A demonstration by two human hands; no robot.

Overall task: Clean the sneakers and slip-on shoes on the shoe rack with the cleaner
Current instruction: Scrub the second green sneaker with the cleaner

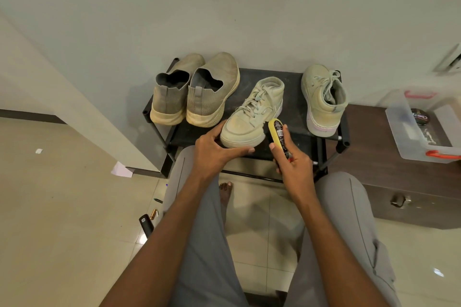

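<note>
While the sneaker sits toe-first at the front edge of the rack, the work is on its right flank.

Left hand: the left hand [216,147] cups the toe and front sole of the near sneaker [252,114], fingers curled round the toe, thumb laid along the sole's front edge, pinning it in place.
Right hand: the right hand [294,162] is wrapped round the yellow cleaner bottle [277,134], its dark applicator tip pressed against the sneaker's right side, just above the sole.
Near sneaker, handling: likely light, with a soft upper that gives under pressure and a firm rubbery sole. The sole and toe cap look the sensible place to hold; pressing on the laced middle would probably just cave it in.
Cleaner bottle, handling: small, light, plastic, and judged squeezable, so a hard grip could flood the fabric. A mid-body hold suits it, tip angled down.
Other sneaker: the second sneaker [323,99] stands at the rack's right end, well apart, heel towards the person.
Slip-ons: the pair of slip-on shoes [194,92] sits side by side on the left, heels forward, visibly dusty; knit uppers look floppy, so the thick soles are the better purchase.
Shoe rack: the black shoe rack [294,77] looks slight and might shift under a hard scrub.
</note>
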